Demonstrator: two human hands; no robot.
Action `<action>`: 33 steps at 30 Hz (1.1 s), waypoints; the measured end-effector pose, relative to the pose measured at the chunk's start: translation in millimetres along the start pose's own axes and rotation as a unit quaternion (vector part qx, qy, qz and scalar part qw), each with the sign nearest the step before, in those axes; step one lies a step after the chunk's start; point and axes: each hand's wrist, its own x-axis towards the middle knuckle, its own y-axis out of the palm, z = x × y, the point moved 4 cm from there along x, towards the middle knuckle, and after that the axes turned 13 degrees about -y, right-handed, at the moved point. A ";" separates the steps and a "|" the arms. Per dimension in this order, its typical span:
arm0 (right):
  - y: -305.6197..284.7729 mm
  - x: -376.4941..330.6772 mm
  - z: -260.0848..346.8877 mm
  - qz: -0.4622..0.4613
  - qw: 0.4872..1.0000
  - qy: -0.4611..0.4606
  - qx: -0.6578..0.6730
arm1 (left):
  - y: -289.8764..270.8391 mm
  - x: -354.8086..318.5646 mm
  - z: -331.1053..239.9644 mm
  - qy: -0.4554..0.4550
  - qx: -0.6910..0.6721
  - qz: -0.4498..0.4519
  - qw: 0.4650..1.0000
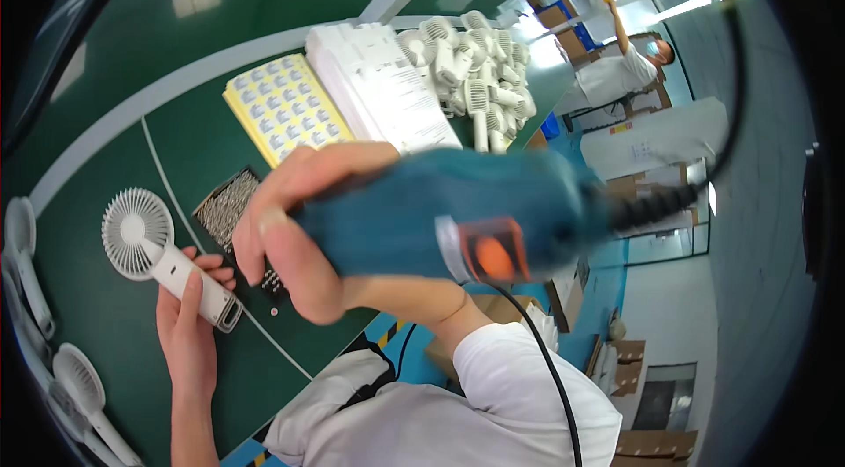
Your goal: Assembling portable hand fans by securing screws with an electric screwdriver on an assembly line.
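My left hand (187,330) is closed around the handle of a white handheld fan (189,284), which lies over the green tabletop with its round slatted head pointing away. Raised close to the camera, my right hand (304,247) grips a teal electric screwdriver (396,216) with an orange switch; the fingers wrap its front end. The tool is slightly blurred and its bit cannot be seen. Between the hands sits a dark tray of small screws (227,201), partly hidden by my right hand. A tiny loose piece (274,312) lies near the fan's handle end.
More white fans (79,379) line the left edge. Beyond the tray are yellow sticker sheets (286,106), a stack of white papers (383,88) and a heap of fan parts (480,71). A black cable (554,370) hangs by my right arm. Another person (616,75) stands farther off.
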 end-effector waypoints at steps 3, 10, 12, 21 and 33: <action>-10.9 -4.8 -31.1 -0.116 0.990 -0.069 -0.040 | 0.5 0.6 -2.6 -0.004 0.008 -0.002 1.000; -35.8 -22.1 -64.5 -0.282 0.952 -0.111 -0.032 | 2.3 -0.6 -8.6 -0.004 0.010 -0.033 0.999; -40.2 -27.7 -77.0 -0.306 0.948 -0.077 -0.047 | 4.4 -0.2 -12.3 -0.005 0.032 -0.042 0.999; -28.5 -29.4 -99.8 -0.267 0.959 0.015 -0.092 | -0.5 -2.2 -9.3 -0.014 0.076 -0.044 0.996; -37.6 -23.9 -104.4 -0.304 0.948 0.032 -0.092 | 7.7 -1.7 -18.5 -0.001 0.094 -0.046 0.995</action>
